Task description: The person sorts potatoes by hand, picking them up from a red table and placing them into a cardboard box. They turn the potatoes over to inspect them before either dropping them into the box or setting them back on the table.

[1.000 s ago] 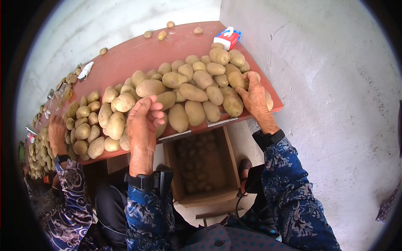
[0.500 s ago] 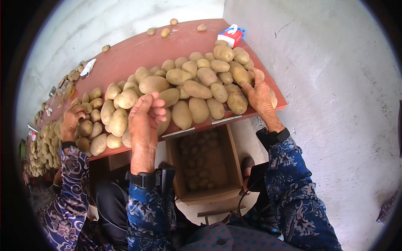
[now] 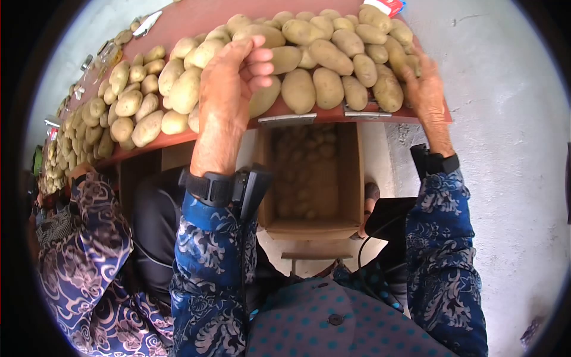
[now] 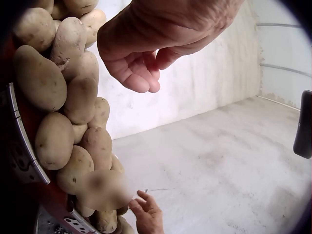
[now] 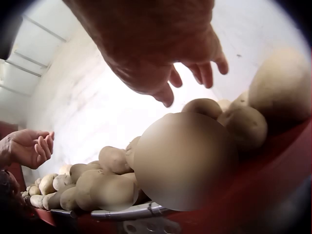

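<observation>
A thick heap of potatoes (image 3: 330, 56) covers the front of the red table (image 3: 202, 13). My left hand (image 3: 229, 86) hovers over the front row, its fingers loosely curled; the left wrist view shows nothing in that hand (image 4: 165, 39). At the heap's right end is my right hand (image 3: 426, 89), slightly blurred, beside the last potatoes. In the right wrist view its fingers (image 5: 207, 73) are spread and hang above the potatoes (image 5: 243, 126), with nothing between them.
Below the table edge, a cardboard box (image 3: 312, 231) has potatoes inside. Metal hinges (image 3: 287, 120) line the edge. Another person's patterned sleeve (image 3: 89, 238) is at left. Back left are glass jars (image 3: 109, 55); a tissue packet (image 3: 389, 6) lies at top right, near the wall (image 3: 505, 89).
The head view has tilted down, so table and box appear higher. My right hand has shifted slightly at the heap's right end. The other person's hand has dropped from the potatoes to below the edge.
</observation>
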Demonstrator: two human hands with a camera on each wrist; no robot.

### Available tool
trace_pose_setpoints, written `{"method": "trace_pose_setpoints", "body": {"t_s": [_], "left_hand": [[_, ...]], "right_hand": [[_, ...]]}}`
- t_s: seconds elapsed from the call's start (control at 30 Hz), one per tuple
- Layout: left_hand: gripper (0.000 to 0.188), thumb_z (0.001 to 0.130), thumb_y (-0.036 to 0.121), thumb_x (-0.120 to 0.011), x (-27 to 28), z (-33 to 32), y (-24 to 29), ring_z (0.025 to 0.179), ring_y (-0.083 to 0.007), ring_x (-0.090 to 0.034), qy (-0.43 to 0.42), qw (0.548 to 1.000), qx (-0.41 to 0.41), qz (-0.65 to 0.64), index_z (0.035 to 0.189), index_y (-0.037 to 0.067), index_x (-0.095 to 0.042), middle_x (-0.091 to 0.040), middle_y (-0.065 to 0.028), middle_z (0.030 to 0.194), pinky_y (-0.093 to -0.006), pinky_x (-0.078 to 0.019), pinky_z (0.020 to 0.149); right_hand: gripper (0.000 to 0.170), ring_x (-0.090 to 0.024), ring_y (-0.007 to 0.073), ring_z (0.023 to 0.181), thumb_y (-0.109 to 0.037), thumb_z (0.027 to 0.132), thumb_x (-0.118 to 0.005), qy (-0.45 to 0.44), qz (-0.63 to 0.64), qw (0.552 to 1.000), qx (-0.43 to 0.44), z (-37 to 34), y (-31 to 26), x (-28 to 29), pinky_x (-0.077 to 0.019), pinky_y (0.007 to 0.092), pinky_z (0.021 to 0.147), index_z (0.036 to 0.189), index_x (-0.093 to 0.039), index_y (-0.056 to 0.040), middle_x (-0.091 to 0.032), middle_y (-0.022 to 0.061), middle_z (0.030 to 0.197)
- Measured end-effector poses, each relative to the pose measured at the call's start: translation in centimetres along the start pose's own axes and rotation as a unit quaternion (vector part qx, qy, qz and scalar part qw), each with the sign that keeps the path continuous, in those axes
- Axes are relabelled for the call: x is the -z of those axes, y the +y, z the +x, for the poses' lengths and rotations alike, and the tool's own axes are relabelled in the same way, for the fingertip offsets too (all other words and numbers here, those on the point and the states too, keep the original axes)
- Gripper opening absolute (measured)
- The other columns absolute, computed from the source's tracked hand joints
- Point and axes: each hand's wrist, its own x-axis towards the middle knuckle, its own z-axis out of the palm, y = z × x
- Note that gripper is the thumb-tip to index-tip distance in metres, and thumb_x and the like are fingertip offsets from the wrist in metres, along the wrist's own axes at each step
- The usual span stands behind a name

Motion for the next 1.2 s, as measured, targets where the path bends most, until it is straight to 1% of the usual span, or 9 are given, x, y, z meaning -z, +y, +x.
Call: {"method": "trace_pose_setpoints", "body": {"t_s": [0.1,0.2,0.23,0.3,0.4,0.6,0.83,0.9,1.2], "left_hand": [[0.025,0.093,0.019,-0.054,-0.2,0.0,0.4,0.066,-0.0142,-0.062,0.011,1.0,-0.002,-0.011,0.101,-0.002,-0.063,-0.066,-0.0088,0.081,-0.0251,-0.0517,0.057],[0.026,0.096,0.021,-0.052,2.0,1.5,-0.2,0.073,-0.0149,-0.061,-0.035,0.999,-0.007,-0.014,0.107,0.0,-0.061,-0.066,-0.0083,0.088,-0.0278,-0.051,0.065],[0.026,0.096,0.021,-0.052,1.8,1.0,-0.4,0.073,-0.0149,-0.061,-0.028,1.0,0.0,-0.013,0.107,0.0,-0.061,-0.066,-0.0083,0.088,-0.0278,-0.051,0.065],[0.021,0.095,0.021,-0.051,0.5,0.5,-0.1,0.064,-0.0139,-0.061,-0.016,0.998,-0.026,-0.048,0.095,0.003,-0.061,-0.065,-0.0055,0.076,-0.026,-0.0506,0.056],[0.021,0.095,0.02,-0.049,0.6,0.5,0.2,0.063,-0.0147,-0.061,-0.005,0.999,-0.019,-0.038,0.094,0.003,-0.061,-0.066,-0.0059,0.076,-0.0261,-0.0506,0.055],[0.019,0.094,0.019,-0.051,1.1,0.3,0.2,0.064,-0.0154,-0.061,0.008,0.998,-0.037,-0.045,0.094,0.003,-0.061,-0.065,-0.0065,0.076,-0.0261,-0.0506,0.055],[0.019,0.093,0.02,-0.054,0.1,-1.1,1.9,0.064,-0.0154,-0.061,0.017,0.997,-0.003,-0.072,0.092,0.003,-0.061,-0.065,-0.0067,0.076,-0.0263,-0.0501,0.055],[0.02,0.094,0.021,-0.053,0.7,0.4,-1.2,0.063,-0.0144,-0.059,0.048,0.998,0.025,-0.026,0.093,0.003,-0.061,-0.064,-0.006,0.076,-0.0257,-0.049,0.056],[0.027,0.096,0.025,-0.052,1.2,-0.9,1.2,0.069,-0.012,-0.058,0.069,0.997,-0.012,0.044,0.105,0.002,-0.061,-0.064,-0.0047,0.084,-0.0257,-0.0473,0.061]], "right_hand": [[0.033,-0.063,0.0347,0.089,-0.018,0.084,-0.065,0.06,0.07,0.992,0.087,0.9,-3.6,2.6,-0.051,0.04,0.081,0.114,-0.06,-0.0061,-0.065,0.0167,0.099],[0.016,-0.06,0.0115,0.07,-0.018,0.085,-0.067,-0.142,0.334,0.931,-0.026,-0.8,-9.7,5.8,-0.0489,0.0272,0.065,0.093,-0.068,-0.0034,-0.065,0.005,0.078],[0.016,-0.06,0.0115,0.07,-0.018,0.085,-0.067,-0.151,0.337,0.929,-0.029,-1.6,-10.5,5.5,-0.0489,0.0272,0.065,0.093,-0.068,-0.0034,-0.065,0.005,0.078],[0.015,-0.057,0.0145,0.061,-0.017,0.085,-0.066,-0.32,0.381,0.863,0.089,-2.8,-11.6,4.6,-0.0475,0.0294,0.059,0.091,-0.066,-0.0033,-0.064,0.0065,0.072],[0.02,-0.061,0.0309,0.068,-0.023,0.082,-0.065,-0.482,0.284,0.805,0.2,-5.7,-12.7,1.6,-0.049,0.0378,0.065,0.081,-0.061,-0.0035,-0.064,0.0157,0.074],[0.024,-0.063,0.038,0.083,-0.024,0.082,-0.065,-0.631,0.111,0.739,0.207,-12.0,-10.6,-3.4,-0.0484,0.0471,0.075,0.097,-0.061,-0.0049,-0.066,0.0161,0.082],[0.029,-0.06,0.0355,0.101,-0.021,0.081,-0.063,-0.698,0.041,0.689,0.192,-16.4,-8.3,-9.2,-0.0487,0.0445,0.083,0.106,-0.061,-0.006,-0.065,0.0176,0.101],[0.033,-0.059,0.0319,0.106,-0.023,0.085,-0.056,-0.686,0.083,0.702,0.172,-21.9,-6.5,-16.3,-0.0493,0.0409,0.086,0.114,-0.06,-0.0087,-0.063,0.0168,0.11],[0.036,-0.061,0.0206,0.104,-0.023,0.093,-0.04,-0.623,0.087,0.752,0.195,-29.3,-5.8,-24.8,-0.0485,0.0354,0.09,0.116,-0.061,-0.0045,-0.064,0.0095,0.113]]}}
